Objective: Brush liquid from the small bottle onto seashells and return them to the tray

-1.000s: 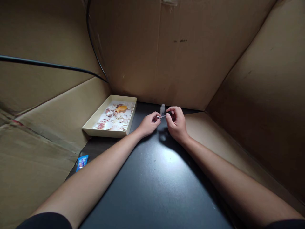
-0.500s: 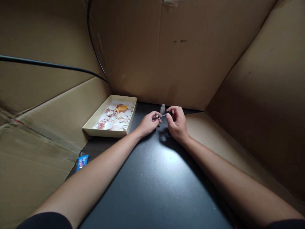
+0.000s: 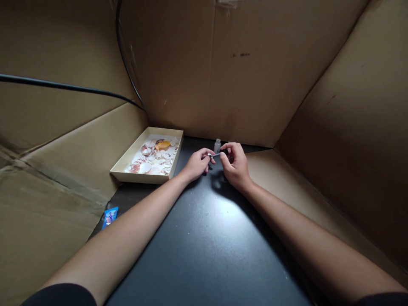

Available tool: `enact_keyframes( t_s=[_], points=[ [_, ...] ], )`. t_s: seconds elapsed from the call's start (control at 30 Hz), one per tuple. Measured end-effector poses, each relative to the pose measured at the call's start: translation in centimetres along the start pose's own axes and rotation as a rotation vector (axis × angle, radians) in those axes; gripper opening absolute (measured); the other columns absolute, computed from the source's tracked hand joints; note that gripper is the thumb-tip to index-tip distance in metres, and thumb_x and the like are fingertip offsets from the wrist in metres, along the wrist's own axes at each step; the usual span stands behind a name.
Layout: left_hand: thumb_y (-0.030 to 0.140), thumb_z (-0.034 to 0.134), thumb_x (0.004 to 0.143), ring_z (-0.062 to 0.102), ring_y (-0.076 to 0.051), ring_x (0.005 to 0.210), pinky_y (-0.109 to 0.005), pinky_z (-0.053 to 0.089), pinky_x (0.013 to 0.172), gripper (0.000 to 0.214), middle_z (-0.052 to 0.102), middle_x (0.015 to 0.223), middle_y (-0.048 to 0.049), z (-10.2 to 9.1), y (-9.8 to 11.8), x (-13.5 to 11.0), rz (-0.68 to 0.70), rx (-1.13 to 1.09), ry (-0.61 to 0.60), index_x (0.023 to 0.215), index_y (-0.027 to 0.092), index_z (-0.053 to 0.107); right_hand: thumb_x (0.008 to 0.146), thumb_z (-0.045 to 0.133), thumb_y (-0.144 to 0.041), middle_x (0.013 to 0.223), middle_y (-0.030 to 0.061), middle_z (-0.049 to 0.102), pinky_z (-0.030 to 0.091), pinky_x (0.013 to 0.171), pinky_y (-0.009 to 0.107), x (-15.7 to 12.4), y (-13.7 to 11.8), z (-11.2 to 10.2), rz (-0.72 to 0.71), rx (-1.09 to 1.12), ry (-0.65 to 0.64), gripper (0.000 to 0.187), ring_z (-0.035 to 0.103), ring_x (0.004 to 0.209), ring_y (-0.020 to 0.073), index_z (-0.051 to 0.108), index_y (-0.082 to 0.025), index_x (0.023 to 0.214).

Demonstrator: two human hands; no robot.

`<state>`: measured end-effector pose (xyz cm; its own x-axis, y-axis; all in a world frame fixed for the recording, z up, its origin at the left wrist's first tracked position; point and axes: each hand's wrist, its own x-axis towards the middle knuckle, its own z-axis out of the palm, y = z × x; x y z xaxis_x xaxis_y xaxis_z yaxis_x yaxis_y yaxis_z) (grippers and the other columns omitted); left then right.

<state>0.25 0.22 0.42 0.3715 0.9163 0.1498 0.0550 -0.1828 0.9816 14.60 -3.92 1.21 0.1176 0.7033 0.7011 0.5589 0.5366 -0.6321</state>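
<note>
My left hand [image 3: 196,164] is closed, its fingertips pinching a small pale piece with a dark part [image 3: 210,156], too small to identify. A thin grey stick [image 3: 216,154] runs from my right hand [image 3: 236,164] to that piece, its tip at or very near it. Thumb and fingers of my right hand are closed on the stick's other end, where something dark partly shows. Just behind the fingertips a small clear bottle [image 3: 217,145] stands upright without a cap, cloudy in its lower part.
A shallow cream tray [image 3: 143,179] holding several shells, or a picture of them, and an orange piece [image 3: 162,145] sits left of my hands. A blue packet [image 3: 110,216] lies at the dark table's [image 3: 191,255] left edge. Cardboard walls [image 3: 248,93] enclose the area; black cables [image 3: 70,87] hang left.
My right hand has shifted slightly left, bringing the stick closer to the piece in my left hand. The left fingers have turned a little. The bottle and tray stay put.
</note>
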Motion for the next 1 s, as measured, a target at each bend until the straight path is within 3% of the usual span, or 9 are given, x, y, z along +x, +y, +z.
enact_keyframes(
  t_s=[0.3, 1.0],
  points=[
    [0.009, 0.041, 0.087, 0.045, -0.002, 0.036, -0.017, 0.034, 0.038, 0.017, 0.06, 0.07, 0.003, 0.14, 0.36, 0.02, -0.063, -0.01, 0.018, 0.094, 0.013, 0.056, 0.081, 0.053, -0.022, 0.084, 0.0016, 0.048, 0.043, 0.061, 0.029, -0.01, 0.06, -0.01, -0.003, 0.015, -0.012, 0.01, 0.046, 0.066, 0.0133, 0.057, -0.02, 0.091],
    [0.012, 0.047, 0.087, 0.044, -0.002, 0.035, -0.016, 0.034, 0.037, 0.012, 0.063, 0.07, 0.0019, 0.18, 0.33, 0.02, -0.076, -0.046, 0.026, 0.093, 0.013, 0.057, 0.081, 0.053, -0.022, 0.085, 0.0016, 0.048, 0.044, 0.062, 0.029, 0.0, -0.08, -0.06, 0.007, -0.004, -0.006, 0.009, 0.047, 0.066, 0.0132, 0.056, -0.021, 0.09]
  ],
)
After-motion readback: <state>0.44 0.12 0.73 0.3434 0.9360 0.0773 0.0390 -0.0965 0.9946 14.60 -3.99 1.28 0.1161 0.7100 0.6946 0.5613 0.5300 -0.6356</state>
